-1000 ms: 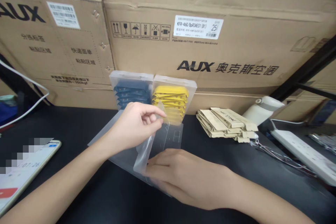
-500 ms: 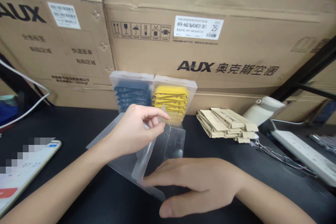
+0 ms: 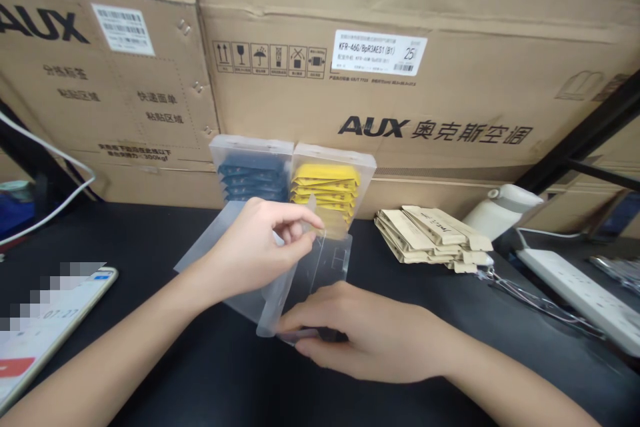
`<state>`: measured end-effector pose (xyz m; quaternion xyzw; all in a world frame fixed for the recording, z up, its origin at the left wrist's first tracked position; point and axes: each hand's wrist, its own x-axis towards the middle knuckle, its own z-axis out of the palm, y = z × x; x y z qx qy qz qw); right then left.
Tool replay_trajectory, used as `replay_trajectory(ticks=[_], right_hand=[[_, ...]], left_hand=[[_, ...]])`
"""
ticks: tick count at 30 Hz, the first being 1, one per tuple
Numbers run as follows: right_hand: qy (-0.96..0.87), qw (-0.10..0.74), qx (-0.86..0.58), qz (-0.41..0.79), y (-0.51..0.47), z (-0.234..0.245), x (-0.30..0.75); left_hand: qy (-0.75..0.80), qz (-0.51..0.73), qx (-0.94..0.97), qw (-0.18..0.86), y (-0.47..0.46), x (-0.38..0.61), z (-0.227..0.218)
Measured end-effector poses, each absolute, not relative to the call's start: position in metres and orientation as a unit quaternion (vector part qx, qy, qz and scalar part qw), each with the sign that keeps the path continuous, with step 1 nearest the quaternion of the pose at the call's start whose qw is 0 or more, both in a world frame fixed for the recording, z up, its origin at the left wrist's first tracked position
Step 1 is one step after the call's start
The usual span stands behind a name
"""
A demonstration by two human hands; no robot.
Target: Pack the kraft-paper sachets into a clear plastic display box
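A frosted, see-through plastic box, partly folded with its flaps standing loose, lies on the black table between my hands. My left hand has thumb and index finger pinched on the far edge of its plastic wall. At the near end, my right hand closes its thumb and index finger around a lower flap. Behind stand two upright clear boxes. One holds a stack of blue packets, the other yellow packets. My left hand covers part of the plastic.
Beige packets are piled to the right, before a leaning white bottle. Further right are cables and a white power strip. A phone lies at the left. Large cardboard cartons form the back wall.
My right hand has moved up and slightly left, its thumb closing toward the index finger. The near plastic flap has folded upward. My left hand stays nearly in place.
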<state>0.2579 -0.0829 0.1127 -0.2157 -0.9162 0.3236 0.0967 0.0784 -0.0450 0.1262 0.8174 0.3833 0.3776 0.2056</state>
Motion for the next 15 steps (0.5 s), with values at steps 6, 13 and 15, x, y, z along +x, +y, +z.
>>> replay_trajectory(ticks=[6, 13, 15], right_hand=[[-0.888, 0.086, -0.191, 0.409, -0.08, 0.115, 0.259], [-0.841, 0.053, -0.16, 0.514, -0.072, 0.114, 0.263], [-0.833, 0.031, -0.161, 0.528, -0.07, 0.112, 0.263]], left_hand=[[0.386, 0.362, 0.817, 0.23, -0.044, 0.08, 0.124], [0.401, 0.347, 0.806, 0.263, -0.046, 0.082, 0.124], [0.399, 0.346, 0.807, 0.263, -0.046, 0.082, 0.123]])
